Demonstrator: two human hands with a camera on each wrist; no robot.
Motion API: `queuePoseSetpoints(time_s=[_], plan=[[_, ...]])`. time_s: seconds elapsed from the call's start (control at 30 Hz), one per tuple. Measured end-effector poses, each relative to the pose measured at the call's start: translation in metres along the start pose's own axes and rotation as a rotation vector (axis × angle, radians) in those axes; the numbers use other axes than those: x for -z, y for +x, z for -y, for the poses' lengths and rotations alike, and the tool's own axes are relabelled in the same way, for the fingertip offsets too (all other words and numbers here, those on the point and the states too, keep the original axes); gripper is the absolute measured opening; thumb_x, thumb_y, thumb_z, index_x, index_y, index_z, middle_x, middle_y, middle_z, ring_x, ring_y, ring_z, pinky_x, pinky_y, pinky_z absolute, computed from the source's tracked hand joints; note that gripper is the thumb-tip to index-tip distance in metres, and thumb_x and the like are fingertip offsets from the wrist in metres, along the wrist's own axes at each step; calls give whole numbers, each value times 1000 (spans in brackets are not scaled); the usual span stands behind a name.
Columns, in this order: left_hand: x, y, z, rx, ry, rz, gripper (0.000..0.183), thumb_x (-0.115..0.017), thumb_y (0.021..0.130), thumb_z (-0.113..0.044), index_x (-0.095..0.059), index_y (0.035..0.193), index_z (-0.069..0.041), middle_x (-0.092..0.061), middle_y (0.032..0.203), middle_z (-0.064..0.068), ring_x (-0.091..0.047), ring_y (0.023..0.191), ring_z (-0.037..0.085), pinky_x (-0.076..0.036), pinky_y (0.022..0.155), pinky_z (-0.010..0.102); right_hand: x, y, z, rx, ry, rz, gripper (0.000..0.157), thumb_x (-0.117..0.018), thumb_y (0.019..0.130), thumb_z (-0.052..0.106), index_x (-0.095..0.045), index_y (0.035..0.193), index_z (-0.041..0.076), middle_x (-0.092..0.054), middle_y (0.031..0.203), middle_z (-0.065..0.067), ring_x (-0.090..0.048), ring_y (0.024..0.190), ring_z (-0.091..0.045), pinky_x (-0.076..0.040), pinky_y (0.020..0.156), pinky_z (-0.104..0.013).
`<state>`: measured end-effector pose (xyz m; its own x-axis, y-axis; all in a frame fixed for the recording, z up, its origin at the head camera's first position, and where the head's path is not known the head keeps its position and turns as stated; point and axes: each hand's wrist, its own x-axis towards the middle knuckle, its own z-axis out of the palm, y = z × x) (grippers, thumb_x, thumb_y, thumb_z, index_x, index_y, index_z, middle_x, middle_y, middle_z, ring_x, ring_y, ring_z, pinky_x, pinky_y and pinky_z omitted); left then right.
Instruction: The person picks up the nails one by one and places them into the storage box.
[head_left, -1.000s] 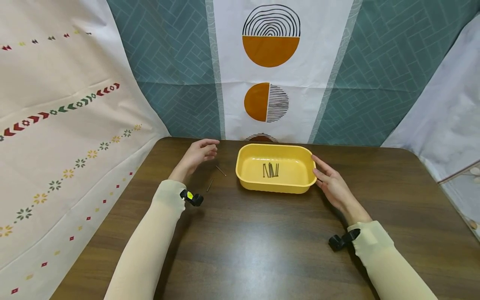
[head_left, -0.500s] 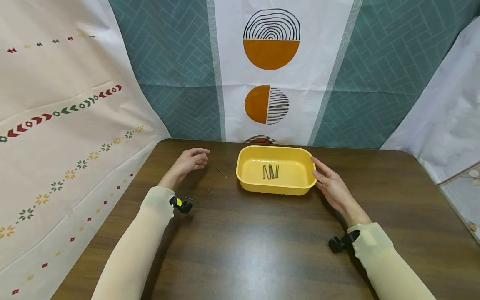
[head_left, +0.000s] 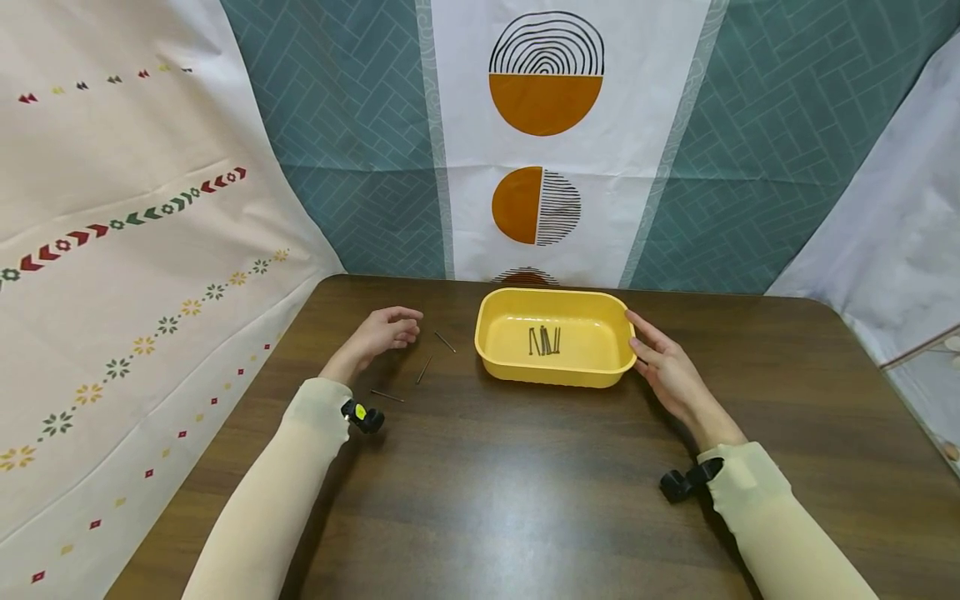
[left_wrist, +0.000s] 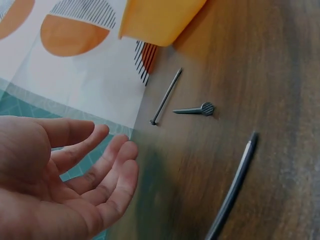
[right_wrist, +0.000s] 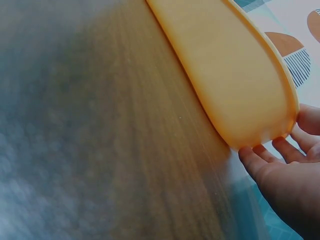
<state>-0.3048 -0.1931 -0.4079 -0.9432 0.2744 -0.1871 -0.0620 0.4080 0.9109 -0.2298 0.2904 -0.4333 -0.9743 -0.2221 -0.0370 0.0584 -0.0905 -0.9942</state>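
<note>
In the head view my left hand (head_left: 386, 333) hovers at the left with fingers loosely bent, nothing between them. Three nails lie on the table beside it: a back nail (head_left: 445, 342), a middle nail (head_left: 423, 370) and a front nail (head_left: 387, 396). Seen from the left wrist, the middle nail (left_wrist: 195, 110) shows its round head. My right hand (head_left: 667, 367) rests its fingertips against the right end of a yellow plastic bin (head_left: 551, 373). From the right wrist, fingertips (right_wrist: 248, 154) touch the bin's outer wall (right_wrist: 240, 85). Several nails (head_left: 543, 340) lie in the bin.
The dark wooden table (head_left: 510, 500) reaches back to a hanging cloth (head_left: 360, 200) with teal panels and orange half-circles. A cream patterned cloth (head_left: 150, 250) hangs along the left edge, and a white cloth (head_left: 892, 233) at the right.
My left hand has drawn back leftward and toward me, and the front nail has come into sight by its wrist. My right hand stays at the bin, which has not moved.
</note>
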Motion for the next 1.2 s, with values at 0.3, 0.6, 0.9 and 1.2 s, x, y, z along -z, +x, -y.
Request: queuePoseSetpoints(time_s=[0.3,0.6,0.9,1.2], plan=[[-3,-8,-5,20,54,71,40,-50,110,-12,-53,145,8,-65,126,28,-66,106,28,-56,91,29,1,0,3,1,4,0,63,-47,112,22,-18,168,15,-6,175,-9,-26,154,-21,-25,125,-40],[-12,-16,-7,35,159,106,39,-52,109,-13,-55,142,7,-69,125,25,-68,110,32,-54,88,31,1,0,3,-7,8,-3,62,-46,113,22,-18,168,15,-5,175,-8,-23,155,-22,-25,125,-40],[-32,-20,-13,19,430,-17,33,-76,93,-13,-71,124,-2,-75,106,11,-65,89,25,-53,80,36,1,-1,2,-2,16,-1,63,-46,113,21,-18,168,14,-5,175,-8,-23,155,-22,-21,126,-44],[-48,-24,-18,46,524,-67,26,-76,92,-3,-69,117,-3,-77,96,10,-68,81,23,-51,70,35,-1,-1,2,-4,14,3,62,-46,113,21,-18,168,14,-5,175,-7,-20,155,-23,-18,126,-49]])
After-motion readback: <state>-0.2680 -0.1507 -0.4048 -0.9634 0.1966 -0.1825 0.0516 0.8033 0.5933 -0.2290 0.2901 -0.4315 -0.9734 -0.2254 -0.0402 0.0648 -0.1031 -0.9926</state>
